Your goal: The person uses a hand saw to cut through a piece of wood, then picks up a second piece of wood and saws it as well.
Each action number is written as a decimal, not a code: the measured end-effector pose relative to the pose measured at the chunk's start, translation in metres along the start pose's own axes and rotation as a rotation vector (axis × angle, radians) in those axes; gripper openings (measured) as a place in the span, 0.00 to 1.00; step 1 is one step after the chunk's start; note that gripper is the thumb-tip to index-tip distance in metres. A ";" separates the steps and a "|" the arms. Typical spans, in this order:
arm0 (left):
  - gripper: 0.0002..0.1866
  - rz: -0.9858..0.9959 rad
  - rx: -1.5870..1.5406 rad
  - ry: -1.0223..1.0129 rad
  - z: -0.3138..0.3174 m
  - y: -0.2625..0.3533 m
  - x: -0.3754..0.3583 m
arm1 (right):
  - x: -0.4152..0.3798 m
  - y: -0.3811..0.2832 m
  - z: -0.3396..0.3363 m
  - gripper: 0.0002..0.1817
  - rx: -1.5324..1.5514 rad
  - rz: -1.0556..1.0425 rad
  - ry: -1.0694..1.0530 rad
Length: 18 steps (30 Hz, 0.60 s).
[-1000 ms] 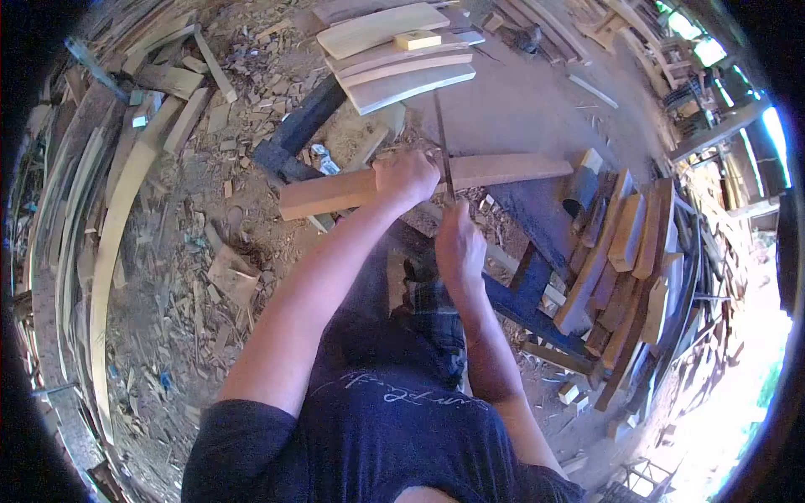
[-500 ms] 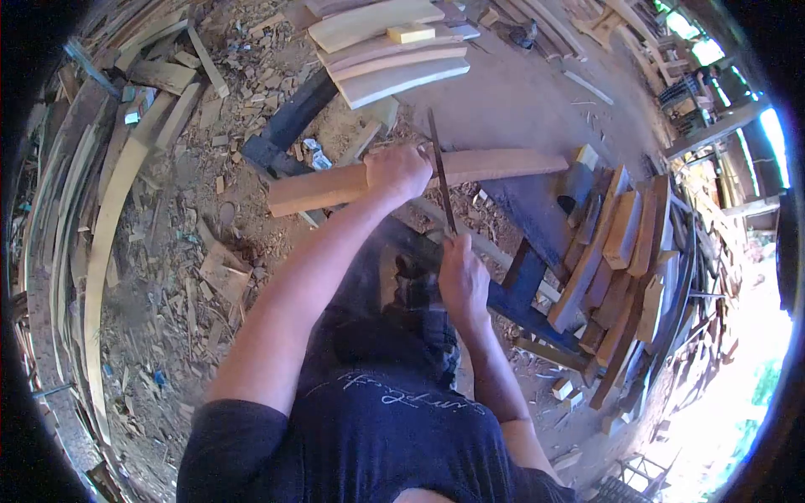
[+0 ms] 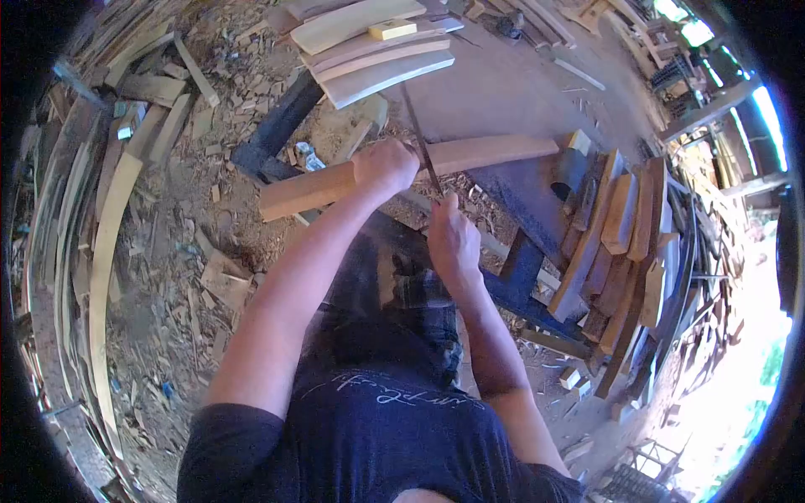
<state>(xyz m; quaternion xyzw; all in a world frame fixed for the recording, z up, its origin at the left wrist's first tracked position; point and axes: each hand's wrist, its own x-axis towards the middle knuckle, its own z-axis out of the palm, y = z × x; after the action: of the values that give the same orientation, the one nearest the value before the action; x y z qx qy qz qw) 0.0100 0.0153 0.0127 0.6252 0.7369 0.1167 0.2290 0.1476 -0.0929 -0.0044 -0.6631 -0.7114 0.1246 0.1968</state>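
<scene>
A long reddish-brown wooden piece (image 3: 310,191) lies across the view in front of me, its right part narrowing. My left hand (image 3: 386,168) is closed around its middle. Just right of that hand, a thin dark metal tool (image 3: 422,138), like a file or rasp, slants over the wood. My right hand (image 3: 454,237) grips the near end of this tool, thumb pointing along it; the handle is hidden in the fingers. Dark beams (image 3: 520,268) run below and beside the wooden piece.
Pale curved boards (image 3: 386,75) are stacked beyond the wood, a small block on them. Many cut pieces (image 3: 591,243) lie at the right. Long planks (image 3: 102,268) line the left side. Chips and offcuts cover the ground. A black cylinder (image 3: 570,172) stands near the wood's right end.
My right hand has moved forward and slightly left, pushing the tool farther across the wood. My left hand keeps its hold. The whole view has shifted a little.
</scene>
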 end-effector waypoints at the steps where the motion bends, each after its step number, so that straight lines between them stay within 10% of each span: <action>1: 0.23 -0.026 -0.001 0.004 0.000 0.000 0.000 | 0.005 0.000 0.005 0.07 -0.021 -0.042 0.017; 18: 0.24 -0.007 0.144 -0.025 0.003 -0.001 0.009 | -0.017 0.005 -0.007 0.08 -0.042 0.026 -0.051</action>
<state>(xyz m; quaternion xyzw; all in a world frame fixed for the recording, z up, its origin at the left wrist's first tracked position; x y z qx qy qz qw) 0.0097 0.0239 0.0077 0.6390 0.7426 0.0551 0.1930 0.1560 -0.1102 -0.0029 -0.6729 -0.7100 0.1290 0.1628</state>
